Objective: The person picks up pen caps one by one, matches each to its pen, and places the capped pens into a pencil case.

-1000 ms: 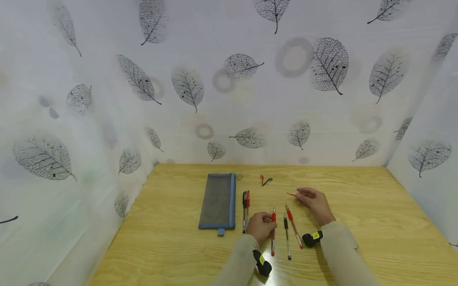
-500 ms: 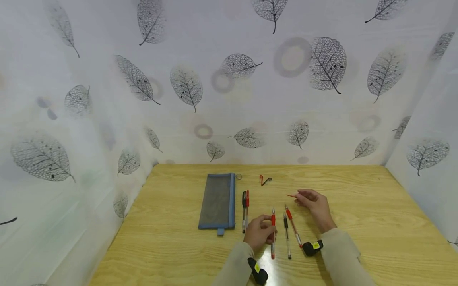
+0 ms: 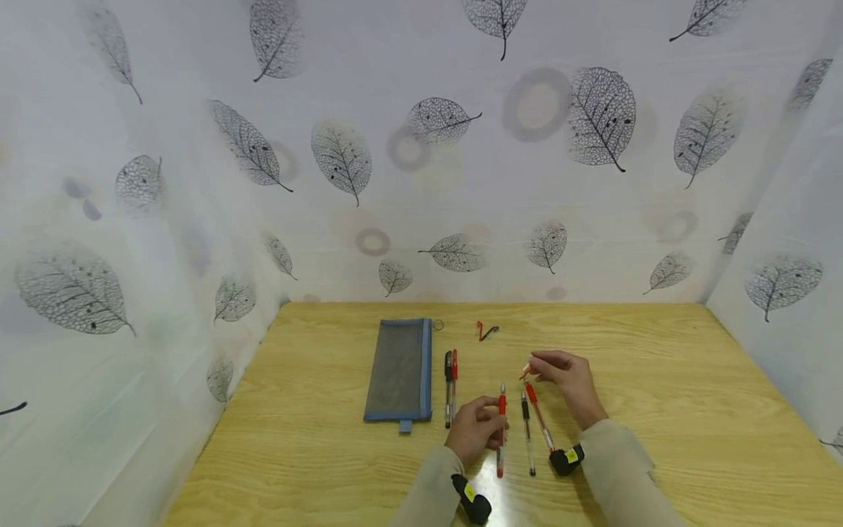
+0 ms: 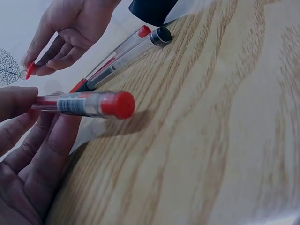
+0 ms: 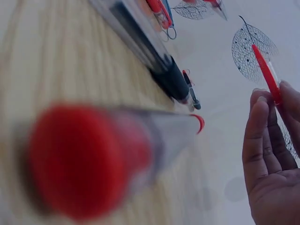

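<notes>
My left hand point(image 3: 473, 430) pinches an uncapped red gel pen point(image 3: 502, 407) by its barrel, its tip pointing away from me. In the left wrist view, that pen's red end plug point(image 4: 119, 105) is raised off the table. My right hand point(image 3: 568, 382) pinches a red pen cap point(image 3: 525, 370) between thumb and fingers, apart from the held pen's tip. The cap's red clip point(image 5: 266, 74) shows in the right wrist view. Between the hands lie an uncapped black gel pen point(image 3: 527, 424) and another uncapped red gel pen point(image 3: 538, 411).
Left of my left hand lie a capped black pen point(image 3: 448, 367) and a capped red pen point(image 3: 454, 366). Beyond them is a grey mesh pouch point(image 3: 398, 373) with blue edging. A red cap point(image 3: 479, 331) and a black cap point(image 3: 489, 333) lie towards the back of the table point(image 3: 303, 439).
My right hand has moved left and towards me, and the red cap now slants down towards the pens. My left hand has drawn the red pen slightly towards me.
</notes>
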A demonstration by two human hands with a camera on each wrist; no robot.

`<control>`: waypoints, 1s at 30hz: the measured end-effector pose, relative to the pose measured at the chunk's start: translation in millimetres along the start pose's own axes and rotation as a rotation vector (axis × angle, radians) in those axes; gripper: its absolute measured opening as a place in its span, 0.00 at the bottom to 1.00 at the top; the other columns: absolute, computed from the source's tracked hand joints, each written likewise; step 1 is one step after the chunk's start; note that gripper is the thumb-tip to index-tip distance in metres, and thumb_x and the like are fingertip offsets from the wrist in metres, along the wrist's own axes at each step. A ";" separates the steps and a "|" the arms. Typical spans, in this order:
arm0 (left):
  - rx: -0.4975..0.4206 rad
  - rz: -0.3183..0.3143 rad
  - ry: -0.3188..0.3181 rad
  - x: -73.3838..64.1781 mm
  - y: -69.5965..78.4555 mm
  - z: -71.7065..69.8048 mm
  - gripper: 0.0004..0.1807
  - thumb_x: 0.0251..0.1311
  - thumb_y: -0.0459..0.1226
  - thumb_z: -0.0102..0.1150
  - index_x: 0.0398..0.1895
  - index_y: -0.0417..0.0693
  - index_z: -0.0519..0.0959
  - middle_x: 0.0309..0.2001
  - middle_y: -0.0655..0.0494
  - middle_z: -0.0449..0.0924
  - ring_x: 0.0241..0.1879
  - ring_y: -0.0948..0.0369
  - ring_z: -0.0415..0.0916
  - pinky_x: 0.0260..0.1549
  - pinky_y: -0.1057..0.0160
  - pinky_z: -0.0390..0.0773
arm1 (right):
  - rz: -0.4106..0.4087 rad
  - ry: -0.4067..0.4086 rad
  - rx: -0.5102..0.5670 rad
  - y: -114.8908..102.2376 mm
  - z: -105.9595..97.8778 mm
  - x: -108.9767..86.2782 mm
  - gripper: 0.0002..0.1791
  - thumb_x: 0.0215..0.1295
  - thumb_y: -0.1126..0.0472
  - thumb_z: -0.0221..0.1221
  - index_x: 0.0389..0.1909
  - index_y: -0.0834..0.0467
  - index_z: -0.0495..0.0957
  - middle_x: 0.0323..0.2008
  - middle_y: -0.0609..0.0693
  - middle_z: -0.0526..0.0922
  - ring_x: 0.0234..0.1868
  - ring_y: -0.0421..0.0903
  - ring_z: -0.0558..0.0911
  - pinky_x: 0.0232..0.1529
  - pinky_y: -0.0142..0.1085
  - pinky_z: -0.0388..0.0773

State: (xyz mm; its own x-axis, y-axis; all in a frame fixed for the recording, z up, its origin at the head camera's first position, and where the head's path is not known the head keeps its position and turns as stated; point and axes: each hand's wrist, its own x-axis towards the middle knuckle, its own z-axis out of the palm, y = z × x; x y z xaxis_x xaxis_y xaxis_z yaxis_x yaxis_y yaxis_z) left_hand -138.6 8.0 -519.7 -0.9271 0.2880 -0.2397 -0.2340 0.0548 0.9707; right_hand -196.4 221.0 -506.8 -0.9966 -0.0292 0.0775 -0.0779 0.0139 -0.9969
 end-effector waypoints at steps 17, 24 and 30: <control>-0.017 -0.013 -0.034 0.4 2.9 -2.4 0.17 0.64 0.33 0.59 0.56 0.41 0.77 0.33 0.54 0.84 0.28 0.63 0.80 0.31 0.61 0.83 | 0.061 -0.200 -0.110 -6.5 24.2 4.6 0.23 0.65 0.60 0.62 0.51 0.75 0.76 0.42 0.67 0.82 0.34 0.51 0.83 0.38 0.47 0.82; -0.038 0.004 -0.047 0.3 0.1 -3.5 0.19 0.65 0.34 0.58 0.58 0.40 0.75 0.34 0.53 0.84 0.28 0.63 0.80 0.31 0.60 0.83 | 0.100 -0.271 -0.095 -6.5 28.4 3.8 0.23 0.66 0.61 0.61 0.52 0.76 0.75 0.41 0.69 0.82 0.33 0.46 0.84 0.39 0.45 0.82; -0.071 0.003 -0.023 -0.6 0.9 -2.4 0.15 0.65 0.32 0.57 0.53 0.34 0.77 0.33 0.51 0.83 0.25 0.64 0.79 0.30 0.62 0.83 | 0.088 -0.301 -0.079 -3.8 31.7 3.4 0.24 0.65 0.60 0.62 0.50 0.78 0.74 0.39 0.66 0.83 0.33 0.45 0.83 0.39 0.43 0.82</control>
State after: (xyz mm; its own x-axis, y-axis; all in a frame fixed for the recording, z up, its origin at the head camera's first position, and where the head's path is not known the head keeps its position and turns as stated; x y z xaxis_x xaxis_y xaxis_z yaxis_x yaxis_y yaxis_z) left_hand -139.0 5.6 -518.8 -0.9209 0.3105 -0.2357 -0.2522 -0.0135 0.9676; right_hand -198.6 189.1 -503.3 -0.9474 -0.3188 -0.0292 -0.0054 0.1070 -0.9942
